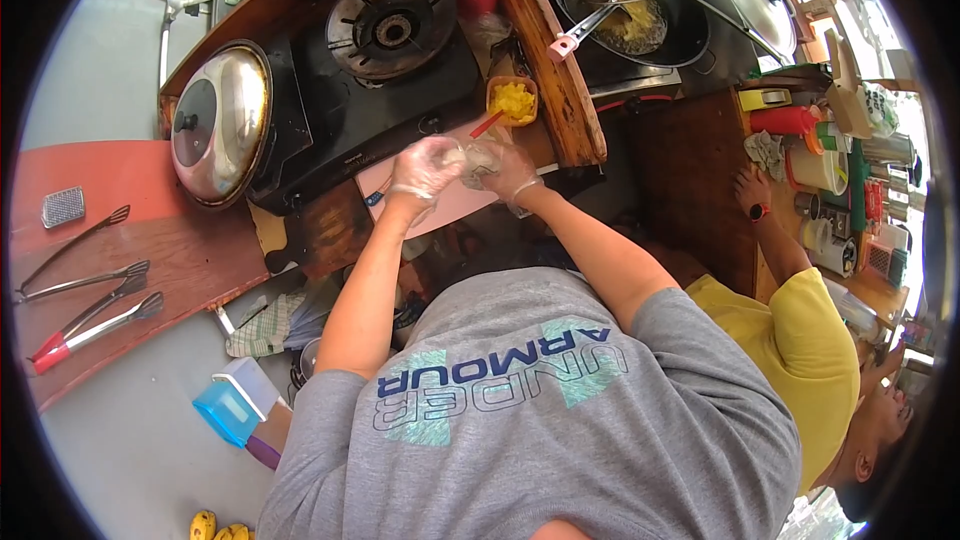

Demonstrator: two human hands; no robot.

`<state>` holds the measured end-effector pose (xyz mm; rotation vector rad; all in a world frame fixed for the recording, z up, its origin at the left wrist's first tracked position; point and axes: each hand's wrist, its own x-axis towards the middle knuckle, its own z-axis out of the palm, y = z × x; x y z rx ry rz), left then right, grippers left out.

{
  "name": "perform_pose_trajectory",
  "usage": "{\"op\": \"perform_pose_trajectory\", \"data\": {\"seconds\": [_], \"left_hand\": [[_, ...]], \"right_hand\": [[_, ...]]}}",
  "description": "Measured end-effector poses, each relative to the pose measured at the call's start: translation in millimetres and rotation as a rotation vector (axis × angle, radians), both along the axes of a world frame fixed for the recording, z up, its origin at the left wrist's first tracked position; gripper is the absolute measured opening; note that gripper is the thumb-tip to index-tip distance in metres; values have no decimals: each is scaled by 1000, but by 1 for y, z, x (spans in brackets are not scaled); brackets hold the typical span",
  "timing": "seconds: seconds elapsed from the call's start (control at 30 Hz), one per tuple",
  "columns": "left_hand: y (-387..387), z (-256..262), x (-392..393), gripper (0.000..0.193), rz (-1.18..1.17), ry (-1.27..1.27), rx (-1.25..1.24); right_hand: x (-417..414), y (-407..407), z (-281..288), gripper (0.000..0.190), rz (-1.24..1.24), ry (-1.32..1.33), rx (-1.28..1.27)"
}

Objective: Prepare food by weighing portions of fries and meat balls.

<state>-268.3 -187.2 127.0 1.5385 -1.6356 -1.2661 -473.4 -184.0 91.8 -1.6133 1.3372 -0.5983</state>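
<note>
Thin clear plastic gloves cover both hands. My left hand (427, 168) and my right hand (508, 171) meet over a pink cutting board (431, 219), their fingers closed around a small pale piece (474, 159). It looks like dough, but the fingers and gloves hide most of it. Just beyond my right hand, an orange-rimmed tub (523, 120) holds yellow food pieces (513, 100). A red utensil handle (487, 124) slants from the tub toward my fingers. By my left wrist, a blue-handled knife (375, 198) rests on the board, partly covered.
A black gas stove (360, 116) lies beyond my hands, a domed metal lid (225, 124) at its left. Right of a wooden divider (551, 52), a wok (630, 7) contains frying food and a strainer. Tongs (97, 322) lie left. Another person in yellow (795, 352) is close at right.
</note>
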Motion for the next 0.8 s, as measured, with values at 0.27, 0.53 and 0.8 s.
{"op": "perform_pose_trajectory", "data": {"seconds": [0.27,0.53,0.8], "left_hand": [[33,-55,21,38,281,-46,112],[26,-78,-9,43,92,-618,47],[54,-75,26,43,182,-495,-274]], "right_hand": [[-21,20,-42,60,-163,66,29],[-26,32,-47,62,-225,72,63],[-24,44,-57,55,-296,-70,48]]}}
